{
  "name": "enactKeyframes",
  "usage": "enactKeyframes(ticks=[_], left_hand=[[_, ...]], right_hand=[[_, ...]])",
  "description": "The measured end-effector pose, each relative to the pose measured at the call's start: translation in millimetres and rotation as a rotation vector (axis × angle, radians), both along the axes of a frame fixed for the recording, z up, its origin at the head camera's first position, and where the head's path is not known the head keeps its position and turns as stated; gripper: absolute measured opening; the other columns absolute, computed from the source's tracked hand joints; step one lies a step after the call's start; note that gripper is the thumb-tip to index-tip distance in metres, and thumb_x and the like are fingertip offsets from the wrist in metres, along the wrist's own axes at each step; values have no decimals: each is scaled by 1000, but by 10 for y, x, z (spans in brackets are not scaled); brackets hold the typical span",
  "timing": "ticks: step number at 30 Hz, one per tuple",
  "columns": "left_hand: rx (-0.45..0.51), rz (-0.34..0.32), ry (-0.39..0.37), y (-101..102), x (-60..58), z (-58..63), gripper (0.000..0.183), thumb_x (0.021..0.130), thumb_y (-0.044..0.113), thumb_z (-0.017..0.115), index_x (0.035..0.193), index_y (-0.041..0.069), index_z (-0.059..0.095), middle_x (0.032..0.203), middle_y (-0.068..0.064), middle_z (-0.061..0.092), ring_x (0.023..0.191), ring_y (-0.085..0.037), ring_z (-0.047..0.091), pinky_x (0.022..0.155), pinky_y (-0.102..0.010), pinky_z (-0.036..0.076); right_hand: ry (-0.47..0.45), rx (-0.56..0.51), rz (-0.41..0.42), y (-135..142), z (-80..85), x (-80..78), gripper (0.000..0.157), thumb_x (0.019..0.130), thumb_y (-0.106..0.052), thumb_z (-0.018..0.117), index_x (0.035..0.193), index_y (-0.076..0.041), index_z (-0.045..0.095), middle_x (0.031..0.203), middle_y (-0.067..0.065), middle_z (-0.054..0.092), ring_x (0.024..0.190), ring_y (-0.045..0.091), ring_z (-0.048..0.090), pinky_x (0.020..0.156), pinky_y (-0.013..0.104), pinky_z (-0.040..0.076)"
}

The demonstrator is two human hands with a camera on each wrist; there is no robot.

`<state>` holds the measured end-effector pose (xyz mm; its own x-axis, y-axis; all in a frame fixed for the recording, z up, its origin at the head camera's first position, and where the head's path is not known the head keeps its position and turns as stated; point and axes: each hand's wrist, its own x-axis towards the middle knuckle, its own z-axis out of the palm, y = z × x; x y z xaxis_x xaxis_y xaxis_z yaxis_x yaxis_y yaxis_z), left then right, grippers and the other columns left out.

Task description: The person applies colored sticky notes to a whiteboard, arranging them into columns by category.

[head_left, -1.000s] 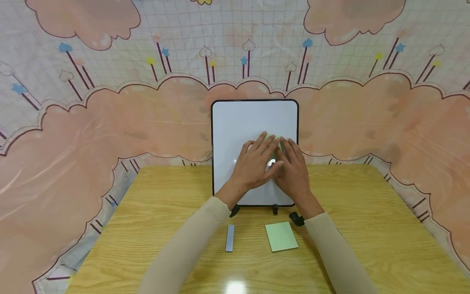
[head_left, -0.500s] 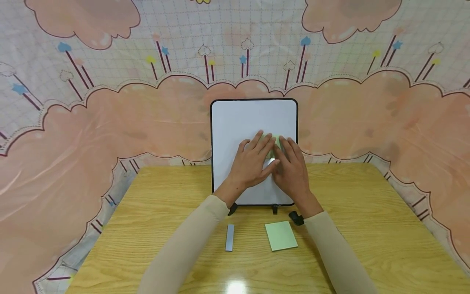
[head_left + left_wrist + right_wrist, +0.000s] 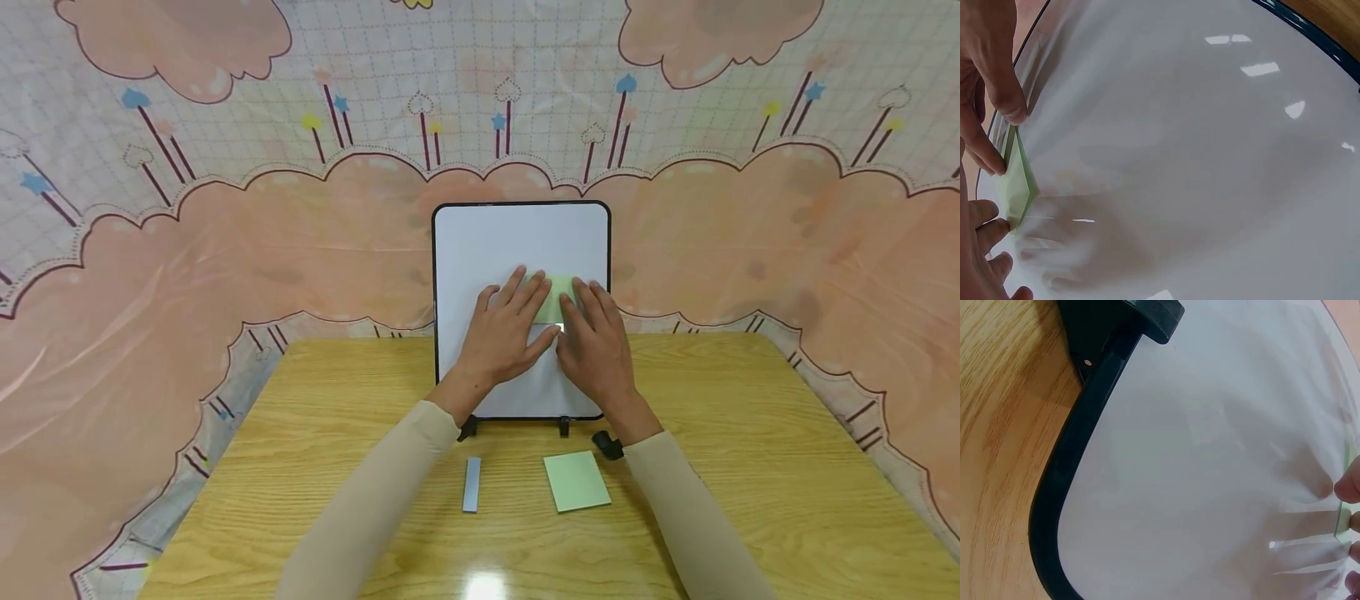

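Note:
A pale green sticky note [image 3: 557, 292] lies against the white face of an upright whiteboard [image 3: 491, 237], right of its middle. My left hand [image 3: 495, 337] reaches up with fingers spread, its fingertips at the note's left side. At the opposite side, fingers of my right hand [image 3: 597, 346] press along the note's right edge. Seen in the left wrist view, the green note [image 3: 1019, 187] stands out from the board at its lower edge. Only fingertips of the right hand show in the right wrist view, beside a sliver of green note [image 3: 1342, 522].
On the wooden table [image 3: 360, 375], a pale green pad of sticky notes [image 3: 577, 482] lies in front of the board. Left of it is a narrow blue-grey strip [image 3: 471, 485]. Black stand feet [image 3: 607, 445] jut forward under the board. A patterned cloth [image 3: 337, 242] hangs behind.
My left hand has slid leftward across the note, uncovering more of it between the hands. The right hand stays nearly in place.

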<state>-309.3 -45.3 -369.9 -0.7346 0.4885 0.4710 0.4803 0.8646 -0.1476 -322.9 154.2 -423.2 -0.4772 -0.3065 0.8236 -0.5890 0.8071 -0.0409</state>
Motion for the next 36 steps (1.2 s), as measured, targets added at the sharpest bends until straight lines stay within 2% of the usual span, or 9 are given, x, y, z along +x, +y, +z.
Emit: enactKeyframes(ticks=[10,24,36], left_hand=[[-9,25,-11,-67,0,-49,76,109,63,39,170,19,27,176,2,22,164,-21,14,122,-51,28],[-4,3,2,-127,34,-113,75,109,61,42,169,18,30,175,0,25,163,-23,17,121,-52,31],[18,-34,5,-172,112,-194,71,109,59,44,167,17,37,173,-1,32,162,-23,21,118,-51,33]], right_hand=[[-38,-1,-12,-3,-6,3,57,93,-14,71,147,1,60,161,21,46,153,40,36,129,47,23],[-6,-8,2,-23,25,6,57,91,-15,74,144,2,62,158,22,49,150,43,40,126,51,29],[-40,19,-9,22,36,80,56,91,-18,75,142,0,64,157,20,51,150,40,40,127,48,28]])
